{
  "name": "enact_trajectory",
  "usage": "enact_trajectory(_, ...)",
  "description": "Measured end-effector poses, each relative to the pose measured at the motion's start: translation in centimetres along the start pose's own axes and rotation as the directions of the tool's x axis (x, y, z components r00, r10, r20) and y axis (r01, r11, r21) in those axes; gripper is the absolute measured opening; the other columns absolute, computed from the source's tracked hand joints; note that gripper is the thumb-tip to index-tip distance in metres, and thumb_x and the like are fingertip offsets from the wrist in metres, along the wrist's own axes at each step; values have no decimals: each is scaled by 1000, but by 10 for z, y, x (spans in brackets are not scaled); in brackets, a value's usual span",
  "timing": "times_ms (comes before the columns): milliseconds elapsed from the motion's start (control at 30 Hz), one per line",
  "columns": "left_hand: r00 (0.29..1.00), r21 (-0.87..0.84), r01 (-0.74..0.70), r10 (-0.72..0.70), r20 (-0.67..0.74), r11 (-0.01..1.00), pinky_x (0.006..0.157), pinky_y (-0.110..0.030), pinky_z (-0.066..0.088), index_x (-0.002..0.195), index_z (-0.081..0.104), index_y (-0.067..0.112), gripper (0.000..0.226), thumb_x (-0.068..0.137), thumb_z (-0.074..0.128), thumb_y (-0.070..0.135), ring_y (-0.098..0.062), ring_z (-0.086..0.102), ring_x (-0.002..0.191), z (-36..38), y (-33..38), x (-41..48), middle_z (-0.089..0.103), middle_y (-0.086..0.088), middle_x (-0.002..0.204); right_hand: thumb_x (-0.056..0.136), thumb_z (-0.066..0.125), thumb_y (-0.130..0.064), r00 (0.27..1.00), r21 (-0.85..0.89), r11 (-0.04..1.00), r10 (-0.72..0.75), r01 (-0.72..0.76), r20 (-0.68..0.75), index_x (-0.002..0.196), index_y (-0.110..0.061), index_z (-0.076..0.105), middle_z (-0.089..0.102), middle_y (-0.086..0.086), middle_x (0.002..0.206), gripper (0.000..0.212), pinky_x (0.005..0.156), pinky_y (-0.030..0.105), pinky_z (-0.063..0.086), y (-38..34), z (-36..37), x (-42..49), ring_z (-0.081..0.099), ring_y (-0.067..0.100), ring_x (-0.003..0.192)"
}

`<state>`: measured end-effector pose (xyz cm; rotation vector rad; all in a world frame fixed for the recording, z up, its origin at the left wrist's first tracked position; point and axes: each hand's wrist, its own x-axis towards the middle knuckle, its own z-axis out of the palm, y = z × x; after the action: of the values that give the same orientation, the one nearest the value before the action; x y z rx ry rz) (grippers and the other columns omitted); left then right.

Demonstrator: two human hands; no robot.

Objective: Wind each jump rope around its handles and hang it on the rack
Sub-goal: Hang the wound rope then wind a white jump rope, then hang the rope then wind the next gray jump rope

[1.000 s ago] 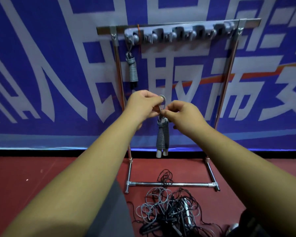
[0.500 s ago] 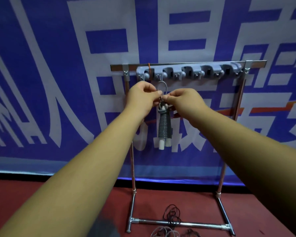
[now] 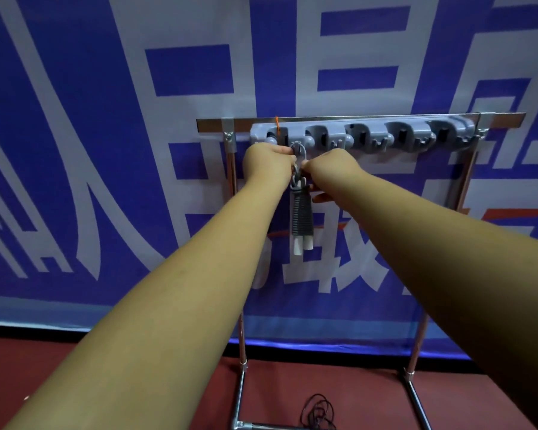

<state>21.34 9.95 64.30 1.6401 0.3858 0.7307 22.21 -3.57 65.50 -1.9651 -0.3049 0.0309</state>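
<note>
Both hands meet at the far rack [image 3: 208,125]: the left hand [image 3: 269,161] and the right hand [image 3: 331,169] each pinch the top of the wound jump rope [image 3: 301,212]. There a small grey loop [image 3: 299,150] of cord stands up against the second hook of the grey holder strip [image 3: 412,131]. Whether the loop sits over the hook or only in front of it cannot be told. The fingertips of both hands are turned away from the camera, and the knuckles cover the exact points of grip.

Below the hands the bundle hangs upright, dark coils wrapped around two handles side by side, with their pale ends sticking out at the bottom. One digit of the right hand shows just right of the upper coils.

Most of the rack's left post is hidden behind the left forearm, and its base rail is cut off by the lower edge. Black cord [image 3: 319,411] lies on the red floor [image 3: 168,383] near the base, only partly in view. Behind it all hangs a blue banner [image 3: 106,119] with large white characters.
</note>
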Motion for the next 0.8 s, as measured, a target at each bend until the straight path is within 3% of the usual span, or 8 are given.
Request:
enact_trajectory(67,1000,13,-12,12,19,1000,85,-43,66,74,76,30,29,87,81,5,-27,78,88,1,-6,-3,80,-5,91,98,68,-20,1000,-2,1000,5,-5,13,120,-5,70,75,17,116,28,65,38,62,7,3,4,73,25,85)
enact_trajectory(200,998,8,-54,54,43,998,85,-43,66,81,77,28,25,90,76,4,-23,77,88,0,-16,-7,80,-1,89,108,62,-29,999,-11,999,-43,43,13,119,-9,73,75,19,115,26,85,45,65,17,8,1,73,33,103)
enact_trajectory(333,995,16,-63,62,72,998,87,-46,65,83,79,26,21,84,73,5,-21,77,90,-7,-30,-13,80,1,87,105,65,-34,995,36,994,-103,103,-3,111,-15,75,77,14,110,21,78,41,63,27,6,-4,73,32,104)
enact_trajectory(500,995,54,-98,97,27,994,83,-41,64,89,76,28,23,89,62,11,-21,74,92,-21,-51,-33,78,3,94,101,63,-20,996,112,990,-83,85,-21,107,-20,73,75,7,100,12,78,42,63,45,9,-9,73,24,90)
enact_trajectory(667,999,19,11,-12,47,1000,63,-36,60,93,75,24,25,94,57,7,-8,67,66,-24,-106,-67,75,4,86,104,60,-20,999,133,991,-9,13,-30,108,-20,71,76,5,105,12,80,40,63,96,19,-24,74,20,91)
enact_trajectory(800,967,66,202,-210,144,977,57,-30,55,93,73,22,24,97,56,6,-11,65,66,-13,-186,-98,77,0,96,105,60,-21,993,91,989,109,-113,45,109,-13,73,78,6,107,15,78,43,61,178,43,-41,73,19,86)
